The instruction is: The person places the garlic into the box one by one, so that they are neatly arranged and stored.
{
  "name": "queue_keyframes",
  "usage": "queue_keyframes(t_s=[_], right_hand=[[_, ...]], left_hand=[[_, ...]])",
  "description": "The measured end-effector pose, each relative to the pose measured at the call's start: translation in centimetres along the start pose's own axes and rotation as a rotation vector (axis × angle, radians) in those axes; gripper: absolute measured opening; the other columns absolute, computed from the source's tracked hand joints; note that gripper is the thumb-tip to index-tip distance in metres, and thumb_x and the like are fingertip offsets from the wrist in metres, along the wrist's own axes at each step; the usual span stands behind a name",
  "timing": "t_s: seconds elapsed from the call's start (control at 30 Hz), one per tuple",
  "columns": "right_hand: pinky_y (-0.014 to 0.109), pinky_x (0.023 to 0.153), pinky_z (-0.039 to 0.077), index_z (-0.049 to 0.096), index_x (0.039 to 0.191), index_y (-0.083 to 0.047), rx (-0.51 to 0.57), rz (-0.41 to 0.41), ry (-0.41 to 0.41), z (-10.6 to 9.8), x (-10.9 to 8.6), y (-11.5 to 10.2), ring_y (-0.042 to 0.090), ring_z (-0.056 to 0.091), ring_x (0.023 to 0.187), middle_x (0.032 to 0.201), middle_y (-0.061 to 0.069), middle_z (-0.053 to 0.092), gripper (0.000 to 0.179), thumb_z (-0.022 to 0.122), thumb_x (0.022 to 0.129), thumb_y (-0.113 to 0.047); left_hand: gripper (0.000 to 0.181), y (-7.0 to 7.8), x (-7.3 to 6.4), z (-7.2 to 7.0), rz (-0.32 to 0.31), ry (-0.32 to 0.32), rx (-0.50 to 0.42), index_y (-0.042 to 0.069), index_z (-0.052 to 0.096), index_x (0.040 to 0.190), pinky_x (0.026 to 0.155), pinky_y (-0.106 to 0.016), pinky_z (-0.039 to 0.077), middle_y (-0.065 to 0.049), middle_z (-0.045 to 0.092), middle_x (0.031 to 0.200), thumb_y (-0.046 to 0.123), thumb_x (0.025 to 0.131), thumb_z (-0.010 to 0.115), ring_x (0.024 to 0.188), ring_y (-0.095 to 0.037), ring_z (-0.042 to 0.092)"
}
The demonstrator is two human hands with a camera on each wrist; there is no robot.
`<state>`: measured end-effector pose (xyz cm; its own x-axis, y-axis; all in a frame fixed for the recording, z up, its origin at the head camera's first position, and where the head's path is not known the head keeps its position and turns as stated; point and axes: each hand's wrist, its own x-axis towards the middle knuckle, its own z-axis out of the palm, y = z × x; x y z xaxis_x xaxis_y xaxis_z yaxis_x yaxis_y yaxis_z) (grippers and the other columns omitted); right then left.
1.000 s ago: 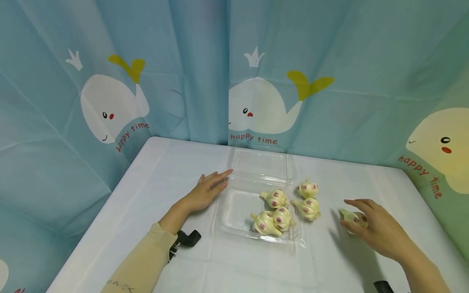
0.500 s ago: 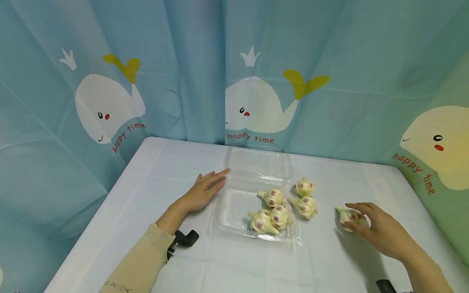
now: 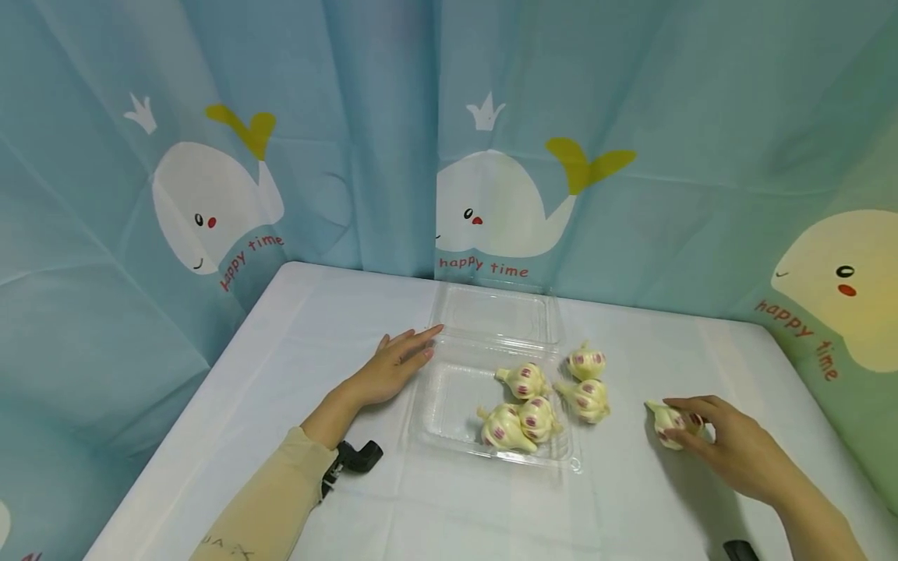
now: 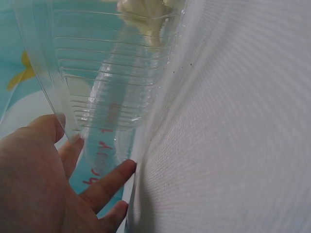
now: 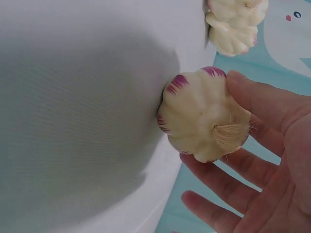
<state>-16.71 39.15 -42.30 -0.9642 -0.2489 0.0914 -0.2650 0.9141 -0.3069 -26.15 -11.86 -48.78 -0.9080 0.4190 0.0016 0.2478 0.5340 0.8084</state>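
Note:
My right hand point(image 3: 733, 444) is at a garlic bulb point(image 5: 204, 116) on the right side of the table, thumb point(image 5: 257, 99) on one side and fingers on the other, pinching it. The bulb is cream with purple streaks and a tuft of roots. My left hand point(image 3: 389, 370) rests with extended fingers at the left edge of an open clear plastic box point(image 3: 438, 405), thumb and index fingertips right at its rim in the left wrist view. Inside the box, toward its right, lie three bulbs, among them a front one point(image 3: 505, 427).
Two more garlic bulbs, a rear one point(image 3: 585, 362) and a nearer one point(image 3: 588, 401), lie just right of the box. The box's clear lid point(image 3: 494, 315) is folded back toward the curtain point(image 3: 393, 156). A white cloth point(image 3: 449, 514) covers the table.
My right hand has come down from above the garlic bulb and closed thumb and fingers about it. The left hand stays at the box's edge.

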Motion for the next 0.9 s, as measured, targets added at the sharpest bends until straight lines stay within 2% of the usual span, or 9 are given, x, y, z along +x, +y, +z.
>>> queue_keyframes(t_s=[0.17,0.3,0.5,0.73,0.9], right_hand=[[0.027,0.061,0.037,0.071,0.126,-0.011,-0.006,0.029,-0.039,-0.14,0.30,0.08,0.004,0.046,0.077,0.110,0.010,0.068,0.043,0.082,0.090,-0.030],[0.028,0.062,0.038,0.070,0.128,-0.011,-0.010,0.053,-0.076,-0.38,0.53,-0.11,0.006,0.047,0.077,0.111,0.009,0.068,0.044,0.080,0.092,-0.034],[0.033,0.065,0.042,0.068,0.129,-0.010,-0.008,0.067,-0.116,-0.53,0.74,-0.18,0.015,0.052,0.083,0.114,0.014,0.067,0.046,0.079,0.093,-0.035],[0.033,0.064,0.042,0.069,0.128,-0.009,-0.014,0.045,-0.088,-0.59,0.66,-0.17,0.013,0.051,0.082,0.111,0.013,0.068,0.044,0.081,0.092,-0.031],[0.025,0.061,0.038,0.070,0.126,-0.011,-0.022,-0.005,-0.031,-0.98,0.29,-0.49,0.003,0.047,0.079,0.106,0.005,0.065,0.041,0.083,0.090,-0.027]], left_hand=[[0.049,-0.01,-0.01,0.00,-0.003,0.000,0.007,0.053,0.033,0.158,0.130,-0.056,-0.009,0.007,0.042,0.165,0.057,0.109,0.039,0.162,-0.027,0.017],[0.049,-0.02,-0.07,0.01,-0.007,-0.001,0.009,0.054,0.033,0.157,0.130,-0.055,-0.010,0.008,0.042,0.164,0.058,0.109,0.038,0.162,-0.025,0.017],[0.050,-0.19,0.03,0.11,-0.001,0.003,0.022,0.056,0.031,0.157,0.130,-0.055,-0.010,0.011,0.042,0.164,0.062,0.108,0.037,0.162,-0.025,0.018],[0.049,-0.24,0.14,0.04,0.002,0.002,0.016,0.056,0.031,0.156,0.130,-0.055,-0.010,0.010,0.042,0.164,0.062,0.108,0.037,0.162,-0.026,0.018],[0.049,-0.15,0.14,0.03,0.003,0.005,0.015,0.056,0.032,0.156,0.130,-0.056,-0.009,0.010,0.043,0.163,0.060,0.108,0.038,0.161,-0.026,0.019]])
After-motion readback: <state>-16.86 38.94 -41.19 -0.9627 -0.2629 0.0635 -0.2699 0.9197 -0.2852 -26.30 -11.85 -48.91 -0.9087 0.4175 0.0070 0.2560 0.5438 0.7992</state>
